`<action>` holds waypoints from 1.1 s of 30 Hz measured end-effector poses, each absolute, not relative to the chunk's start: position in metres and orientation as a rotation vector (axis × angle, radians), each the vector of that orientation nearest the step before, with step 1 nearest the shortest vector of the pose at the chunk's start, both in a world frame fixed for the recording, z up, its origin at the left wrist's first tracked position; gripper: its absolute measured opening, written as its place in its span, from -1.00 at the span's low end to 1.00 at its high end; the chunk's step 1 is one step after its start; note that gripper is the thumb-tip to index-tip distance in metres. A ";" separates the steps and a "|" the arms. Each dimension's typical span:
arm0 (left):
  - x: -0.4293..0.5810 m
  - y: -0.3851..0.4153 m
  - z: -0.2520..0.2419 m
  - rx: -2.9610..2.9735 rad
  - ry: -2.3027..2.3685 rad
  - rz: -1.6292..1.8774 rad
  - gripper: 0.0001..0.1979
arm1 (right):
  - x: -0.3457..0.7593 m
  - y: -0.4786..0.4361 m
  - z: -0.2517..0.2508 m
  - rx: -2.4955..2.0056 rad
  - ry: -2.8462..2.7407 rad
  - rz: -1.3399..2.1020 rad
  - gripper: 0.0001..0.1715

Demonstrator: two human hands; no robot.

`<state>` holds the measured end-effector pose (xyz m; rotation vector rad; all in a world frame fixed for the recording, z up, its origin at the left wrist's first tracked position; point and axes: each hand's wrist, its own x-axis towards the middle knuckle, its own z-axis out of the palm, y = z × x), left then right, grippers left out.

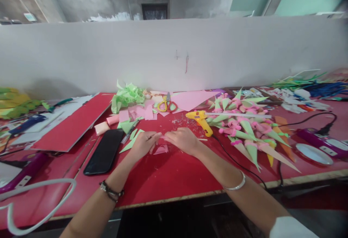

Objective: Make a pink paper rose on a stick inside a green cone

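Both hands meet over the red tabletop, fingertips close together around a small piece of pink paper (162, 137). My left hand (144, 143) is closed in a pinch on its left end. My right hand (182, 139) pinches the other end, its fingers mostly hidden behind the knuckles. Just below them lies a folded bit of pink paper (162, 149). Green paper pieces (133, 142) and a pen (130, 132) lie left of my left hand. Beyond my right hand rests a yellow glue gun (199, 118) with a clear glue stick in its back.
A black phone (104, 153) lies at the left, near a red board (76, 122). Scissors (167, 104) rest among pink sheets at the back, beside crumpled green paper (127, 96). Many pink-and-green paper cones (247, 129) are heaped at right, and a tape roll (314, 154) lies beyond them.
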<state>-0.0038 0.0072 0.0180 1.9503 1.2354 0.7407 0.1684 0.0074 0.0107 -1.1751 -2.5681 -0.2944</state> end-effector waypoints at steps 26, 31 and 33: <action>-0.019 0.017 0.014 2.540 1.129 0.659 -0.60 | 0.170 0.002 0.016 -1.134 -2.615 0.193 -0.59; -0.012 0.013 0.014 2.264 1.179 0.687 -0.58 | 0.166 0.003 0.010 -1.240 -2.653 -0.181 -0.55; -0.010 0.011 0.015 2.079 1.202 0.681 -0.57 | 0.165 0.004 0.009 -1.227 -2.663 -0.311 -0.54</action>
